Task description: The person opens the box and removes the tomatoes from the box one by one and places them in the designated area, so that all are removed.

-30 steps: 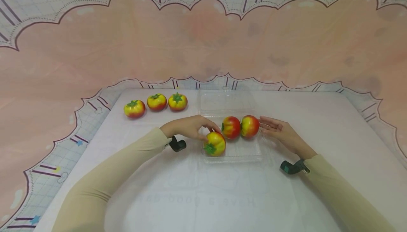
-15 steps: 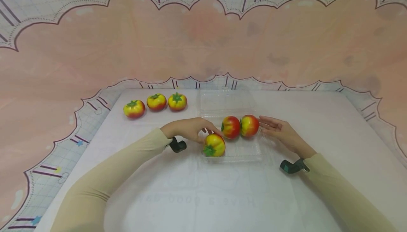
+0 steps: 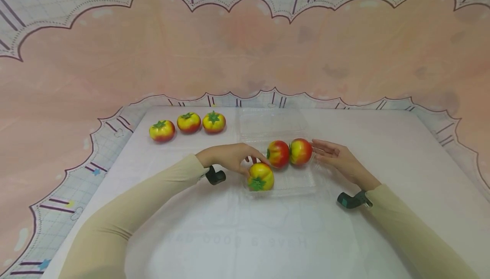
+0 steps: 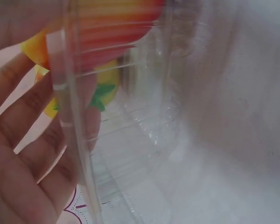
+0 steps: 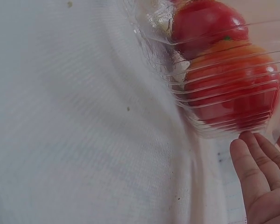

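In the head view my left hand (image 3: pixel 234 156) holds a yellow-red tomato (image 3: pixel 261 176), thumb and fingers around its upper side, at the left front of a clear plastic clamshell box (image 3: pixel 294 181). The green calyx of this tomato faces the front. Two more tomatoes, a middle one (image 3: pixel 278 154) and a right one (image 3: pixel 300 152), lie side by side in the back of the box. My right hand (image 3: pixel 338 160) rests its extended fingertips against the box's right end. From the right wrist, the fingers (image 5: pixel 252 172) show right at the ribbed outer wall.
At the back left, a row of three tomatoes stands on the white cloth: a left one (image 3: pixel 162 131), a middle one (image 3: pixel 189 123) and a right one (image 3: pixel 214 122). The box's clear lid (image 3: pixel 273 121) lies folded back behind it. A patterned curtain (image 3: pixel 245 58) hangs beyond the table.
The tomato in my left hand has shifted slightly toward the front of the box, and the left hand has lowered with it. My right hand stays in place.
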`<state>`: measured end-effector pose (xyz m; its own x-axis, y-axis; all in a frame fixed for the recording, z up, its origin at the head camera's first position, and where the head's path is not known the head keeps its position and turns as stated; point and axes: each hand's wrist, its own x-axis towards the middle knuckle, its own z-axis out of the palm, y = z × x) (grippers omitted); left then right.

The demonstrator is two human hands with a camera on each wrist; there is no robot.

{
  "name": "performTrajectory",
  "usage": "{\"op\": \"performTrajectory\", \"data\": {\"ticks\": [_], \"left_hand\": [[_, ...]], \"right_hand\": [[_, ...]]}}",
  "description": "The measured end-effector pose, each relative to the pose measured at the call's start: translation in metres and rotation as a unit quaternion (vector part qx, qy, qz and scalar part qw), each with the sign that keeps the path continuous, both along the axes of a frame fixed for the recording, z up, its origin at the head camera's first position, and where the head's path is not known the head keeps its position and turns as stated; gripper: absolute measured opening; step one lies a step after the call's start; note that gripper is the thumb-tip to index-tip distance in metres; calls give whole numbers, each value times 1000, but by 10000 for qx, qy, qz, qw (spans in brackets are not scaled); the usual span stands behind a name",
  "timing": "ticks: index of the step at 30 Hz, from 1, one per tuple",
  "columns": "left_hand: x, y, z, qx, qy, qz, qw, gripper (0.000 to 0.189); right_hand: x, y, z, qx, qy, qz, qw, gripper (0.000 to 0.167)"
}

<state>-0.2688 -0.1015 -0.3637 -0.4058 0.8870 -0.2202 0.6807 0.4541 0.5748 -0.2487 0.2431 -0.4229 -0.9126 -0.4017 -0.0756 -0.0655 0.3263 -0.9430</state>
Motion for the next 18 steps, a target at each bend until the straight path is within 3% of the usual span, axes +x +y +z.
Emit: {"op": "performTrajectory", "data": {"ticks": [9, 18], "left_hand": [[0, -1, -4, 163, -290, 58, 9994, 53], [-4, -6, -8, 291, -359, 106, 9989, 57]], "right_hand": [[2, -1, 2, 19, -15, -26, 10000, 61], [5, -2, 2, -42, -30, -103, 9999, 61]]}}
